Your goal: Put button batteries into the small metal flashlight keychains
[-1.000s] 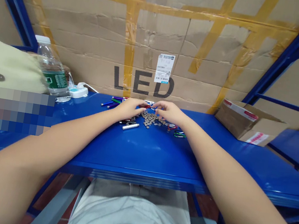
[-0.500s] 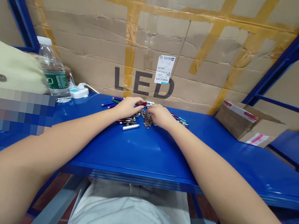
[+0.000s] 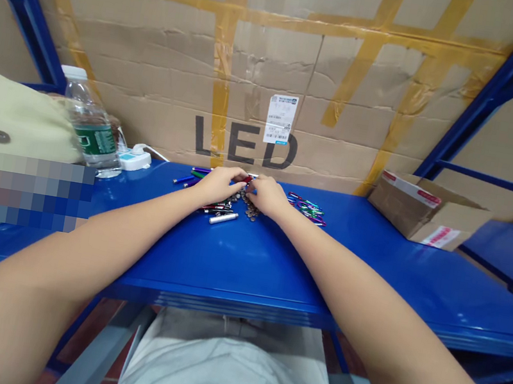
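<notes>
Both my hands meet at the back middle of the blue shelf (image 3: pixel 245 262). My left hand (image 3: pixel 219 183) is closed in a pinch on a small red tube (image 3: pixel 248 180), and my right hand (image 3: pixel 269 195) is closed at the tube's other end. Under them lies a heap of small round button cells (image 3: pixel 250 209). A silver tube (image 3: pixel 224 217) and darker ones lie just left of the heap. Coloured clips (image 3: pixel 308 208) are scattered to the right of my right hand.
A water bottle (image 3: pixel 90 125) and a white power strip (image 3: pixel 134 158) stand at the back left beside a beige bag (image 3: pixel 1 112). A taped carton marked LED (image 3: pixel 253 88) forms the back wall. A small open cardboard box (image 3: pixel 424 209) sits at the right.
My right hand has slid left off the clips and closed up against my left hand over the button cells. The clips at the right now show.
</notes>
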A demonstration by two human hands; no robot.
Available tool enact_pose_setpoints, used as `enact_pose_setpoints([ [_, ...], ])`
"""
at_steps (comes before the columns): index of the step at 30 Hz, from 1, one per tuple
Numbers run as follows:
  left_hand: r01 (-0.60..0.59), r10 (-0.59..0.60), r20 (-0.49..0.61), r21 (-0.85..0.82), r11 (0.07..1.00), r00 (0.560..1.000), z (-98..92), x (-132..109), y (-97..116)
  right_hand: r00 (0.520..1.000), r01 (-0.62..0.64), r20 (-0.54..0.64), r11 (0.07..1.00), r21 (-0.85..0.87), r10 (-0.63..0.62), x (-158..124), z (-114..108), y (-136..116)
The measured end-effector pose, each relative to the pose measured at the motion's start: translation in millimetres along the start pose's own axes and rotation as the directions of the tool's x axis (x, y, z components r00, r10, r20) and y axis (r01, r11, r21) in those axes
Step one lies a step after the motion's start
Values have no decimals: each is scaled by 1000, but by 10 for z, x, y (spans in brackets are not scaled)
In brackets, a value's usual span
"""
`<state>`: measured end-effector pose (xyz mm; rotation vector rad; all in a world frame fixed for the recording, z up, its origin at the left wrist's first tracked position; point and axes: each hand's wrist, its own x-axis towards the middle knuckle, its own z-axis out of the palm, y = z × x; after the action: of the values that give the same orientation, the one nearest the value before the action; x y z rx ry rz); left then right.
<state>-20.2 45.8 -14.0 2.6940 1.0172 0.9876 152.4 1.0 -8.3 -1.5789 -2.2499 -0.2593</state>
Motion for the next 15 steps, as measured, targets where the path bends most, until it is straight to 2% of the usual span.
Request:
enact_pose_setpoints([
  [3,8,-8,1,-15,1000,1000,-7,-9,0,994,-66,-68,978,196,80,10,-33,70],
  [6,-6,7,24,-33,999,1000,-16,-22,17,975,-116,-115,878,464,189,-12,-64,153],
  [8,-16,17,33,-38,999,999,-23,-30,41,968,-109,-120,803,586,219,-40,-76,198],
  [10,-11,12,30,-28,1000,999,-30,-33,72,968,-91,-124,762,641,220,-63,-79,226],
  [15,-23,24,29,-38,999,999,-54,-34,153,949,-47,-199,729,683,247,-65,-78,227],
])
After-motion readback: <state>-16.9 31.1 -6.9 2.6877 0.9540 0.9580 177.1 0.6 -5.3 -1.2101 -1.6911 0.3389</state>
